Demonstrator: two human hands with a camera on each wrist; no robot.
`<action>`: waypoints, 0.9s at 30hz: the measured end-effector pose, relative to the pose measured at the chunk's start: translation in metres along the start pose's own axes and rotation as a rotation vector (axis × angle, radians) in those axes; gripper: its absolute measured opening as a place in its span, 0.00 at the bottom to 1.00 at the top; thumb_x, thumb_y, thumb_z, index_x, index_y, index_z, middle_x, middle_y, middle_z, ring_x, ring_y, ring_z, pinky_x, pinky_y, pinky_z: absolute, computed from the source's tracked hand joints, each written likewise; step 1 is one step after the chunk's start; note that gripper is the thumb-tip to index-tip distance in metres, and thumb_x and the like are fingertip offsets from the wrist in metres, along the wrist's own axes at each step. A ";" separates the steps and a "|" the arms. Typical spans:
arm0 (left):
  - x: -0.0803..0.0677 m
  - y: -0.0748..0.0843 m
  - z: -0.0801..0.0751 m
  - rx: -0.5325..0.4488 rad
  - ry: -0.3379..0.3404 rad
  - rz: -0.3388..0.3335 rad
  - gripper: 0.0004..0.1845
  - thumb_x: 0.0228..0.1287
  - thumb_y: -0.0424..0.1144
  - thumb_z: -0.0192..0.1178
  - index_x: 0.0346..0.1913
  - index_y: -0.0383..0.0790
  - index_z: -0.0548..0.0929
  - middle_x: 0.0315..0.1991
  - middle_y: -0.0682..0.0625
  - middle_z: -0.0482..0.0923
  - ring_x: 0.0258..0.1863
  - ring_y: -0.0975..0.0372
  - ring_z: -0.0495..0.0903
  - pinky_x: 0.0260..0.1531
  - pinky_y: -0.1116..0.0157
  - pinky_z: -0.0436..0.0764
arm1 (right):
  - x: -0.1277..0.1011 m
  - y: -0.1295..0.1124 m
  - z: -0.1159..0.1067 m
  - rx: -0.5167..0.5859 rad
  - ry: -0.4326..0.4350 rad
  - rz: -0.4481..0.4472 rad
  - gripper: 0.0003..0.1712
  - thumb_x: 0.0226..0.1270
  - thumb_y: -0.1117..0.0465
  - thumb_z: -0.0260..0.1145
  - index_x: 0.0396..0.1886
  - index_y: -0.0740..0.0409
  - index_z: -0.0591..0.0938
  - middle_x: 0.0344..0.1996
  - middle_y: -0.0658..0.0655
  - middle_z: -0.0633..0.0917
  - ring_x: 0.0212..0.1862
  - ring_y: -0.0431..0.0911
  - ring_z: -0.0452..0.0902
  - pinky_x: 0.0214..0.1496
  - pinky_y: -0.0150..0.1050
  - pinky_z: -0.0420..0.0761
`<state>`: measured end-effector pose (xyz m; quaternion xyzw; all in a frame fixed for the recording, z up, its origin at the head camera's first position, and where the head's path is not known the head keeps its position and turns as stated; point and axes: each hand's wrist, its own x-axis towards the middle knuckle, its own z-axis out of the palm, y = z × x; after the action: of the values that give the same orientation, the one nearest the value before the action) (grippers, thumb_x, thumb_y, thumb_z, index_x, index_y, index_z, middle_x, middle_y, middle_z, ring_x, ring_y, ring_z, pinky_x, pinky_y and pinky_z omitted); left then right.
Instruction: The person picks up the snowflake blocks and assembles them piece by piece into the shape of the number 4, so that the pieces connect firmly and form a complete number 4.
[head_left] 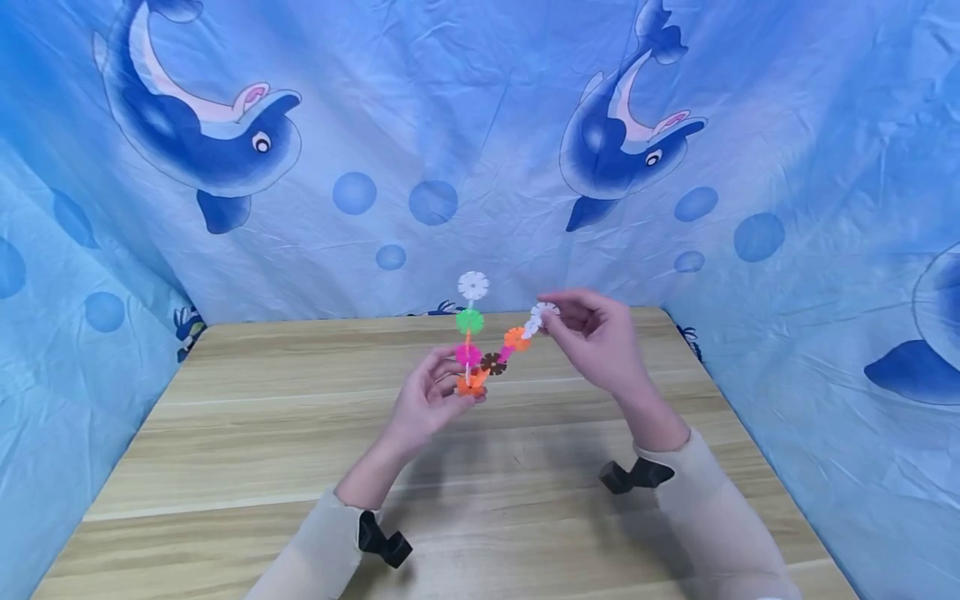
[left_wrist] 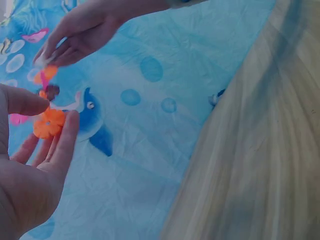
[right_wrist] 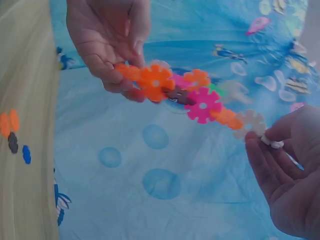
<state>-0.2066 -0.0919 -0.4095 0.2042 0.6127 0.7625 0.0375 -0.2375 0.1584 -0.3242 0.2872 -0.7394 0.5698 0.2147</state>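
Observation:
A chain of plastic snowflake discs (head_left: 491,363) is held up above the wooden table (head_left: 225,450). One branch rises through pink and green to a white disc (head_left: 472,285). The other runs right through brown and orange to a white end disc (head_left: 543,313). My left hand (head_left: 461,385) pinches the orange disc (left_wrist: 49,122) at the bottom between thumb and fingers. My right hand (head_left: 551,315) pinches the white end disc (right_wrist: 270,141). In the right wrist view the chain (right_wrist: 202,105) stretches between the left hand (right_wrist: 127,70) and the right hand (right_wrist: 275,150).
Blue dolphin-print cloth (head_left: 480,150) hangs behind and along both sides of the table. Black straps sit on both wrists (head_left: 386,542) (head_left: 633,475). Small orange, dark and blue marks (right_wrist: 12,132) show on the tan surface in the right wrist view.

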 end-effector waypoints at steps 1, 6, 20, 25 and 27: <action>0.001 -0.001 0.002 0.016 -0.004 -0.010 0.37 0.56 0.21 0.63 0.70 0.36 0.63 0.59 0.47 0.76 0.53 0.64 0.83 0.51 0.64 0.87 | 0.002 0.000 0.001 -0.019 -0.026 0.009 0.11 0.64 0.68 0.69 0.46 0.62 0.87 0.35 0.62 0.91 0.33 0.40 0.89 0.39 0.35 0.89; 0.006 -0.009 0.011 0.080 0.010 -0.030 0.35 0.59 0.25 0.66 0.69 0.39 0.66 0.59 0.38 0.75 0.56 0.56 0.83 0.53 0.65 0.86 | 0.010 0.000 0.009 -0.109 -0.138 0.034 0.10 0.67 0.61 0.69 0.47 0.54 0.88 0.34 0.58 0.91 0.33 0.43 0.88 0.37 0.35 0.89; 0.013 -0.018 0.024 -0.034 0.221 -0.081 0.30 0.59 0.33 0.71 0.62 0.40 0.69 0.49 0.51 0.87 0.53 0.59 0.86 0.54 0.69 0.85 | 0.014 -0.004 0.027 -0.123 -0.186 -0.020 0.11 0.65 0.60 0.71 0.46 0.54 0.88 0.34 0.56 0.91 0.31 0.48 0.88 0.36 0.32 0.88; 0.013 -0.015 0.023 -0.083 0.278 -0.055 0.25 0.59 0.29 0.69 0.57 0.41 0.71 0.45 0.55 0.87 0.52 0.60 0.86 0.53 0.68 0.86 | 0.014 -0.004 0.031 -0.049 -0.193 -0.027 0.15 0.65 0.62 0.70 0.52 0.54 0.86 0.40 0.58 0.91 0.34 0.45 0.89 0.37 0.35 0.89; 0.013 -0.013 0.021 -0.099 0.299 -0.034 0.23 0.59 0.27 0.69 0.54 0.43 0.72 0.45 0.55 0.85 0.50 0.62 0.86 0.53 0.68 0.86 | 0.013 -0.003 0.032 -0.013 -0.190 -0.019 0.16 0.66 0.64 0.69 0.54 0.56 0.85 0.42 0.60 0.90 0.36 0.45 0.90 0.38 0.36 0.89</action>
<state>-0.2133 -0.0654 -0.4147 0.0759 0.5765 0.8130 -0.0312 -0.2448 0.1249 -0.3225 0.3454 -0.7575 0.5331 0.1507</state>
